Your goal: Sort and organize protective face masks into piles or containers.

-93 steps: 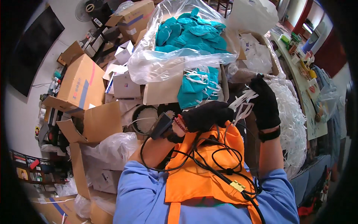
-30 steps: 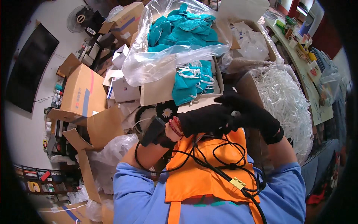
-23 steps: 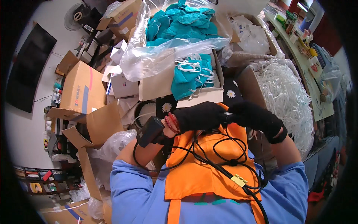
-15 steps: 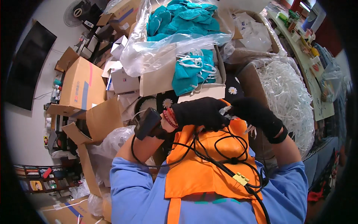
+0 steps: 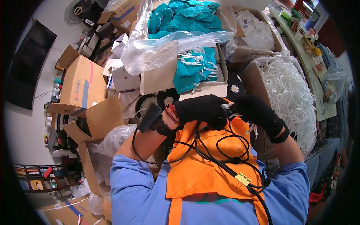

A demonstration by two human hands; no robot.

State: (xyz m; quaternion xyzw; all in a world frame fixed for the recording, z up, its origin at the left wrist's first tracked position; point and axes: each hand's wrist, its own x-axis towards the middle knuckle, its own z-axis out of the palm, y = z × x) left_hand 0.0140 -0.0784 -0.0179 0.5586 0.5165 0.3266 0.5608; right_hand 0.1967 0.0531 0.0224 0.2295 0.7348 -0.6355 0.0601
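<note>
Both my hands wear black gloves and meet in front of my chest. My left hand (image 5: pixel 202 110) and my right hand (image 5: pixel 257 112) pinch a small white strip (image 5: pixel 228 106) between their fingertips. More thin white strips (image 5: pixel 252 129) dangle under my right palm. A black device (image 5: pixel 150 116) is strapped at my left wrist, and its black cables (image 5: pixel 221 157) loop over my orange vest (image 5: pixel 202 172). Just beyond my hands stands an open cardboard box (image 5: pixel 204 90) holding teal masks (image 5: pixel 195 69) with white loops.
A clear plastic bag (image 5: pixel 168 48) of teal masks lies on top of the box. A large box of white strips (image 5: pixel 292 90) stands at the right. Cardboard boxes (image 5: pixel 77 84) and crumpled plastic (image 5: pixel 112 138) crowd the left. A long table (image 5: pixel 311 56) with small items runs along the far right.
My right hand has come back from the box of white strips to meet my left hand at my chest. Over the last second both hands stay together, fingers working the white strip.
</note>
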